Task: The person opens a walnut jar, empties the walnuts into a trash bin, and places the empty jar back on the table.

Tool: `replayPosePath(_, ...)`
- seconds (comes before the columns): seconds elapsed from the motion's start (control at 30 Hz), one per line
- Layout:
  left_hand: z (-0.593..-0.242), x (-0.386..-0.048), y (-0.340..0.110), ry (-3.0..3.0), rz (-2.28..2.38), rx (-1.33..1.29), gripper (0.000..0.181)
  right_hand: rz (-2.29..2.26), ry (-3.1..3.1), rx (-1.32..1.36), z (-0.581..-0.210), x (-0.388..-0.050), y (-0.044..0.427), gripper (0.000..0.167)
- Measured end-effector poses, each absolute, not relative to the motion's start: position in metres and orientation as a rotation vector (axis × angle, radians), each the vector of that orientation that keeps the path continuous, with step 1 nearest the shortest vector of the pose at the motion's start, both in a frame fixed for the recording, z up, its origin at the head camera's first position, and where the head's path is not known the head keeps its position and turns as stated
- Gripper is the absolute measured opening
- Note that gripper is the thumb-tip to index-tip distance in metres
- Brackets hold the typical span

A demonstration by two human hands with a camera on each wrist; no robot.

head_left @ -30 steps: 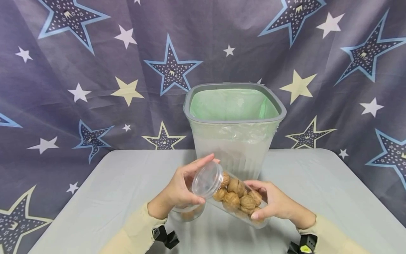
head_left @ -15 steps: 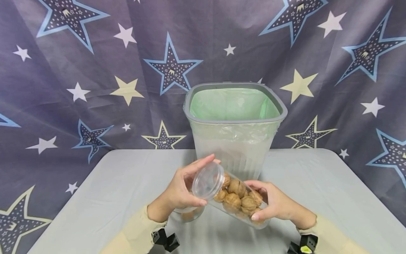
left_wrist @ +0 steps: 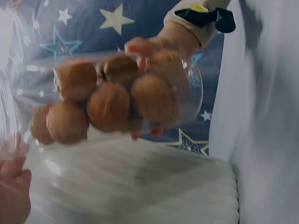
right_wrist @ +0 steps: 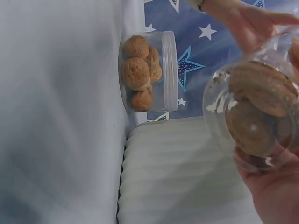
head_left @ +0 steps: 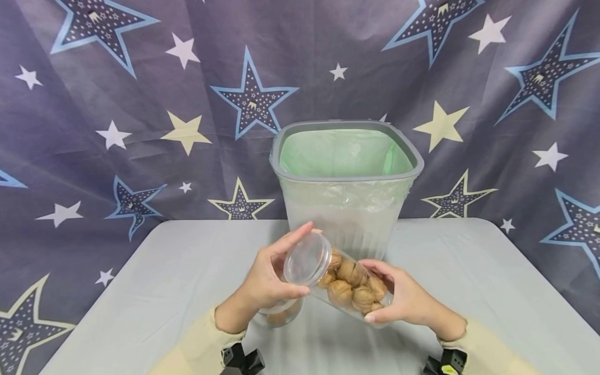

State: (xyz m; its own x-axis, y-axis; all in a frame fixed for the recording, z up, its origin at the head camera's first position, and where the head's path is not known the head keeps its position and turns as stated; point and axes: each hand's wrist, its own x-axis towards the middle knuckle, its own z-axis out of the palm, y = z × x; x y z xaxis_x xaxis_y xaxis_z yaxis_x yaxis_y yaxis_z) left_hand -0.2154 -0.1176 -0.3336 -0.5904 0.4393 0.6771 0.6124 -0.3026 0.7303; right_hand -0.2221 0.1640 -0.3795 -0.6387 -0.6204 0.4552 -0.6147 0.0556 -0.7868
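A clear plastic jar [head_left: 326, 298] of walnuts [head_left: 350, 272] is held tilted above the table, its lidded end up and to the left. My left hand [head_left: 262, 280] grips the clear lid [head_left: 307, 259], thumb on the near side and fingers behind the far side. Round the lower end of the jar, my right hand [head_left: 409, 297] has its thumb in front and fingers over the top. Whether the lid is loose cannot be told. A second lidded jar [right_wrist: 159, 95] with several walnuts [right_wrist: 135, 73] stands on the table, partly hidden by my left hand in the head view.
Behind the hands stands a pale bin [head_left: 344, 221] with a grey rim [head_left: 347, 179] and a green liner [head_left: 323, 152]. All this rests on a grey-white table [head_left: 187, 260]. A star-patterned curtain [head_left: 290, 31] hangs along the back.
Both hands and the held jar have risen slightly, and the right hand has tipped its end up a little. The grips, the bin and the second jar stay the same.
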Motion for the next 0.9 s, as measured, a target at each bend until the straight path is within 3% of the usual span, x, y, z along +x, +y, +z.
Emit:
replayPosePath(0.5, -0.333, -0.199, -0.105, -1.824, -2.215, -0.818, 0.107, -1.639, 2.851, -1.305, -0.381, -0.215, 0.152, 0.087)
replayPosePath(0.9, -0.339, -0.198, -0.11, -1.857, -2.142, -0.9, 0.109, -1.697, 2.841, -1.312, -0.383, -0.215, 0.155, 0.088)
